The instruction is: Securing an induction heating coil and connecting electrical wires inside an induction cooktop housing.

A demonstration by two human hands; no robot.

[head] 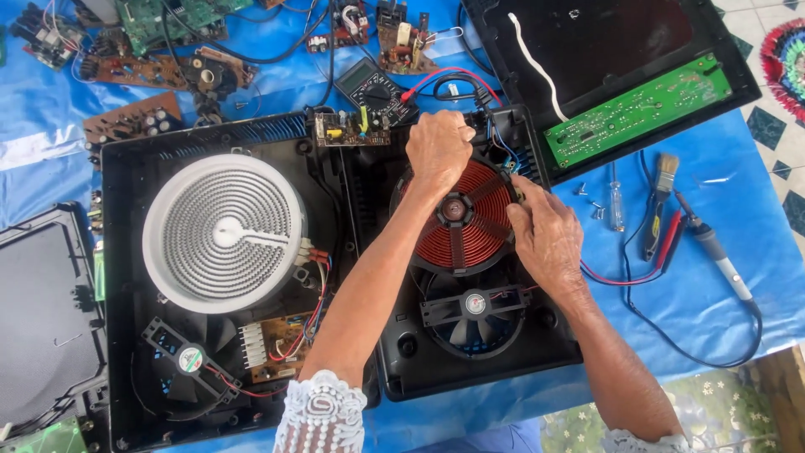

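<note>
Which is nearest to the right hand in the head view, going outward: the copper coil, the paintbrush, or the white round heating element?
From the right hand:
1. Copper coil, touching the hand, just to its left.
2. Paintbrush, on the blue sheet to the hand's right.
3. White round heating element, far left, in the other half of the housing.

Informal electronics repair spot, probably a home floor, blue plastic sheet (738, 302) over patterned tiles (767, 126), opened cooktop casing (134, 168), loose circuit boards (134, 71) at far left, multimeter (373, 88), soldering iron (713, 247) and screwdriver (616, 205) at right
</note>
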